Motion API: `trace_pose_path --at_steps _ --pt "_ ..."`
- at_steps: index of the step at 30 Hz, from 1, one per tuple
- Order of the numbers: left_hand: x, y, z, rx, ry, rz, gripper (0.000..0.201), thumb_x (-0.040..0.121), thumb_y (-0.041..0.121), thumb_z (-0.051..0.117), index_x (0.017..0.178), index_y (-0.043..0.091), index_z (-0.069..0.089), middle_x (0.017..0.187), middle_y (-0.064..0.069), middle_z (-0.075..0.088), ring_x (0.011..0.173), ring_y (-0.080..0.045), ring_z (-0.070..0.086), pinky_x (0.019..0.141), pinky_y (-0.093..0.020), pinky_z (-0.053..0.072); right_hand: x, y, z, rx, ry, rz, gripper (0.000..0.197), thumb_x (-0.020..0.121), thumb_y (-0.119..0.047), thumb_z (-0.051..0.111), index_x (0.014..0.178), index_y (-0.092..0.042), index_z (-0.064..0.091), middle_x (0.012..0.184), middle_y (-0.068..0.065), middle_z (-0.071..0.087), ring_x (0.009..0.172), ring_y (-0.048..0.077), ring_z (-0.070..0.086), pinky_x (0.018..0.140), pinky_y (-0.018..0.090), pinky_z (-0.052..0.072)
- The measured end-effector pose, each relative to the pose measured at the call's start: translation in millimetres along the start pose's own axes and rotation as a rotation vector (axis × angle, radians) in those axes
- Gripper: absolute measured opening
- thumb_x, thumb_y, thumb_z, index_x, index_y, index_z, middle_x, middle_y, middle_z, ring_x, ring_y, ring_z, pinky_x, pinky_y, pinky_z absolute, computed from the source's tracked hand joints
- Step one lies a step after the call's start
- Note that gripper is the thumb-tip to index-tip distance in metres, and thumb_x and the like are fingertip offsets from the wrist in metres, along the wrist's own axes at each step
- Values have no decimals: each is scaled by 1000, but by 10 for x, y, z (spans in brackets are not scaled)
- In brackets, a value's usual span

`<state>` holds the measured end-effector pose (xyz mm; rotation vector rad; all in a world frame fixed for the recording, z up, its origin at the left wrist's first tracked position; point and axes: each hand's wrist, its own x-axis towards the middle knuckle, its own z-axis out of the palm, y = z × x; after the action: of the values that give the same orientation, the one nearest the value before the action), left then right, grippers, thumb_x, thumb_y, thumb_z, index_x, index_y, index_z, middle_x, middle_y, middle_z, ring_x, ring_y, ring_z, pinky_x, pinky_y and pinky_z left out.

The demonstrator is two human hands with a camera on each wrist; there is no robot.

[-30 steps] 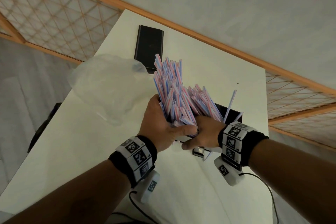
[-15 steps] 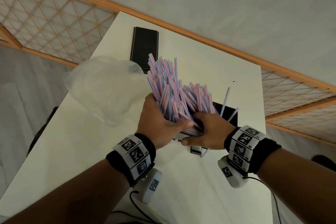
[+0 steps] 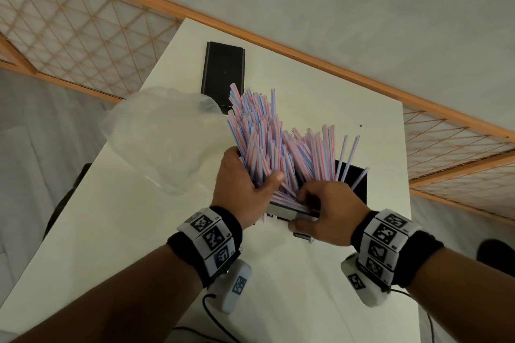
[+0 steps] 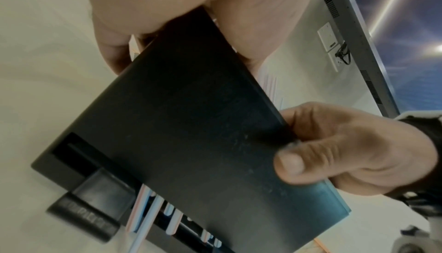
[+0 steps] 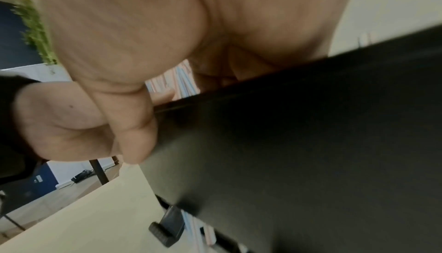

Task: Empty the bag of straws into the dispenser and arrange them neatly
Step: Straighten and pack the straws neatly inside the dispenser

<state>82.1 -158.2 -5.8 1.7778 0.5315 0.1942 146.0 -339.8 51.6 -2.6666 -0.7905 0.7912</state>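
Observation:
A thick bunch of pink-and-blue striped straws stands fanned out in the black box dispenser on the white table. My left hand grips the left part of the bunch, thumb in front. My right hand curls its fingers over the straws' lower ends at the front rim. Its thumb presses on the dispenser's front wall. A few straw ends poke out of the slot at the dispenser's base. The right wrist view shows only palm and black wall.
The crumpled clear plastic bag lies on the table just left of my left hand. A flat black lid lies at the table's far end. A black cable runs under my left wrist. Wooden lattice railings border the table's far side.
Both hands have sunk a little with the bunch, which now sits lower in the dispenser. My right thumb has come down onto the front wall. The bag has not moved.

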Motion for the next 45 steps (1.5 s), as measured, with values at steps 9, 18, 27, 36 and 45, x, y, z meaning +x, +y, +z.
trace_pose_path --at_steps 9,18,27,36,45 --pt "-41 57 -36 -282 -41 -25 73 69 80 57 110 19 51 110 -3 62 103 -13 63 89 -32 52 255 -100 47 -61 -202 118 51 67 -61 77 89 -19 57 74 -3 61 65 15 58 59 31 50" --pt "-43 77 -49 -276 -51 -11 85 61 76 71 117 17 47 113 1 65 106 -11 66 91 -40 56 447 -199 42 29 -354 144 77 52 -65 77 113 -20 60 104 0 66 92 19 65 85 44 57" --pt "1 -37 7 -226 -78 -40 116 32 83 81 125 29 37 121 6 62 114 -16 65 90 -43 59 535 -199 71 86 -450 171 35 69 -34 89 71 -20 56 68 -10 52 67 16 53 67 31 44" --pt "126 -168 66 -142 -61 -17 102 44 76 87 124 22 55 115 4 69 110 -16 68 86 -40 59 465 -191 22 84 -251 25 54 63 -58 85 62 -16 51 53 -6 41 48 10 39 50 29 33" --pt "129 -263 69 -38 -95 -15 89 46 72 89 112 16 65 107 1 71 96 -9 72 74 -31 62 75 -5 -76 -184 9 23 63 65 -70 76 94 -20 49 77 -9 48 66 10 48 55 26 35"
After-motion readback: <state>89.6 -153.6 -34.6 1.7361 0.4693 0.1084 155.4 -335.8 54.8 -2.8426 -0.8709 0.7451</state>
